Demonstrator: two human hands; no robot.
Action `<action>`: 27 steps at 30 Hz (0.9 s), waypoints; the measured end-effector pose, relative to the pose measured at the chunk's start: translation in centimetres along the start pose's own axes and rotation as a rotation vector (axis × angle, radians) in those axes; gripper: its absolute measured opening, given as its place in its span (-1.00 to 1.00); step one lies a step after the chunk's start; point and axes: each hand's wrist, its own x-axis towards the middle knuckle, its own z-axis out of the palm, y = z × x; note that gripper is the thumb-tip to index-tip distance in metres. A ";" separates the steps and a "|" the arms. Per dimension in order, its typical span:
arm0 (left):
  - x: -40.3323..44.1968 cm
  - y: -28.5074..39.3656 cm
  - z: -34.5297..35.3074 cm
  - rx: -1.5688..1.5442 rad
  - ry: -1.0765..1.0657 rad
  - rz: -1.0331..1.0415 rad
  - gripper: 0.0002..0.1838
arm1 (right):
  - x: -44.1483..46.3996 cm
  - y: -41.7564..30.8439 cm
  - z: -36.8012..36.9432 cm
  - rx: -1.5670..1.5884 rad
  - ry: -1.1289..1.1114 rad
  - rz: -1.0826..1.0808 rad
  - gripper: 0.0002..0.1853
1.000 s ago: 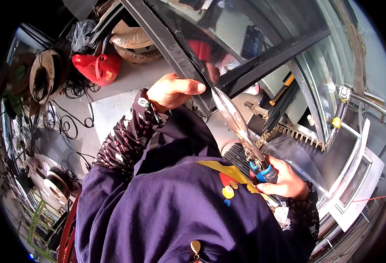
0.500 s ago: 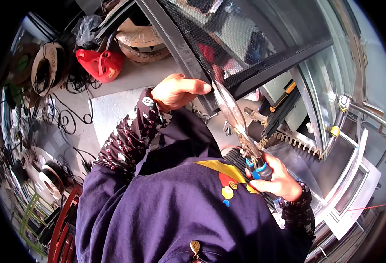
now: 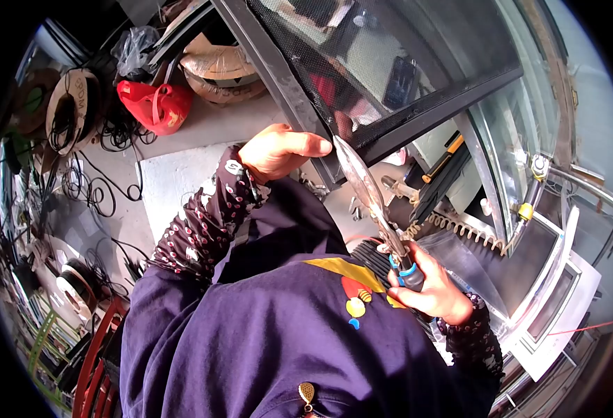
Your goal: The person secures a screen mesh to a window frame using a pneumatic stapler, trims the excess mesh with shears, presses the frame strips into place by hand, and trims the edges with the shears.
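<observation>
A dark window frame [image 3: 428,111] with black mesh [image 3: 306,66] fills the upper middle of the view. My left hand [image 3: 278,151] is closed at its near-left corner, thumb lying over the frame and the other fingers curled, partly hidden. In my right hand [image 3: 435,287] is a pair of shears [image 3: 364,182] with long metal blades and black-and-blue handles. The blades are together or nearly so, and their tip points up at the frame corner, close to my left thumb. Whether the tip touches the mesh or frame I cannot tell.
A red bag [image 3: 156,106] and cardboard reels [image 3: 219,73] stand on the floor at left, among loose black cables [image 3: 97,184]. Glass panes [image 3: 508,132] lean at right. A coiled hose [image 3: 470,228] and a yellow-and-black tool [image 3: 445,159] lie below the frame.
The shears and my right hand have shifted slightly left, the tip staying near my left thumb. The whole view has moved a little; my left hand keeps its place at the corner.
</observation>
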 end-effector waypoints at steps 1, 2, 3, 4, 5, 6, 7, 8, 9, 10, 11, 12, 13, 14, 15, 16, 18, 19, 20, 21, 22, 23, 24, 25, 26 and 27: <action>-0.1 0.1 0.2 -0.001 0.001 0.004 -0.75 | 0.1 -0.1 0.1 -0.022 0.003 -0.058 -0.37; -0.1 0.1 0.5 -0.014 0.001 -0.018 -0.73 | 0.2 -0.6 0.0 0.085 -0.041 0.031 -0.40; -0.2 0.2 0.6 -0.028 0.000 -0.041 -0.72 | 0.4 -0.7 0.0 0.083 -0.041 0.029 -0.40; -0.2 0.1 0.3 -0.017 0.025 -0.062 -0.69 | 0.6 -0.7 0.0 0.045 -0.040 0.018 -0.42; -0.2 0.0 0.3 -0.016 0.023 -0.058 -0.69 | 0.7 -0.8 -0.1 0.006 -0.037 0.006 -0.43; -0.2 -0.2 0.4 0.040 0.025 -0.038 -0.66 | 0.9 -0.9 0.0 0.024 -0.052 -0.016 -0.44; -0.2 -0.3 0.6 0.095 0.028 -0.020 -0.62 | 0.8 -0.9 0.1 0.022 -0.052 -0.015 -0.44; -0.2 -0.2 0.8 0.109 0.017 -0.008 -0.62 | 0.7 -1.0 0.2 0.065 -0.056 0.020 -0.44; -0.3 -0.1 0.9 0.105 0.017 -0.006 -0.62 | 0.7 -1.0 0.2 0.108 -0.060 0.056 -0.44; -0.3 0.1 0.9 0.035 0.019 -0.023 -0.65 | 0.7 -1.0 0.3 0.107 -0.057 0.060 -0.44; -0.3 0.1 0.8 -0.036 0.016 -0.044 -0.68 | 0.8 -1.0 0.4 0.096 -0.030 0.049 -0.49; -0.1 -0.1 0.3 -0.053 -0.022 -0.045 -0.68 | 0.7 -1.0 0.5 0.085 0.001 0.038 -0.55; 0.1 -0.3 -0.3 -0.069 -0.060 -0.046 -0.69 | 0.8 -0.9 0.5 0.107 -0.005 0.053 -0.53; 0.1 -0.3 -0.2 -0.059 -0.064 -0.032 -0.71 | 0.9 -0.9 0.5 0.035 0.016 -0.009 -0.52; 0.1 -0.1 -0.3 -0.047 -0.061 -0.047 -0.72 | 0.9 -0.9 0.6 -0.036 0.035 -0.069 -0.52; 0.0 -0.3 0.0 0.045 -0.036 0.021 -0.67 | 1.0 -0.6 0.8 -0.035 0.043 -0.067 -0.52; 0.4 -0.8 -2.2 -0.005 -0.076 0.083 -0.62 | 1.1 -0.2 0.9 -0.069 0.077 -0.177 -0.53; 0.8 -0.5 -3.5 -0.146 -0.141 0.075 -0.63 | 1.0 -0.4 0.8 -0.072 0.082 -0.177 -0.53; 1.2 -0.5 -3.7 -0.203 -0.151 0.139 -0.63 | 0.8 -0.7 0.7 -0.059 0.034 -0.100 -0.45; 1.3 0.0 -2.6 -0.205 -0.152 0.145 -0.63 | 0.7 -1.1 0.7 -0.049 -0.017 -0.023 -0.37; 1.1 0.6 -1.4 -0.158 -0.159 0.151 -0.63 | 0.8 -1.4 0.8 0.025 -0.035 0.013 -0.41; 1.0 0.9 -0.8 -0.109 -0.163 0.157 -0.63 | 1.0 -2.0 1.0 0.020 -0.046 0.009 -0.41; 1.2 0.5 -1.2 -0.122 -0.133 0.181 -0.61 | 1.1 -2.9 1.1 0.177 -0.051 0.069 -0.42; 1.5 0.1 -2.3 -0.125 -0.094 0.126 -0.59 | 1.3 -3.5 1.2 0.332 -0.053 0.130 -0.44; 1.4 0.1 -2.7 -0.160 -0.083 0.098 -0.69 | 1.5 -3.8 1.2 0.377 -0.051 0.173 -0.44; 1.2 0.5 -2.1 -0.195 -0.075 0.067 -0.79 | 1.6 -3.8 1.2 0.372 -0.052 0.173 -0.44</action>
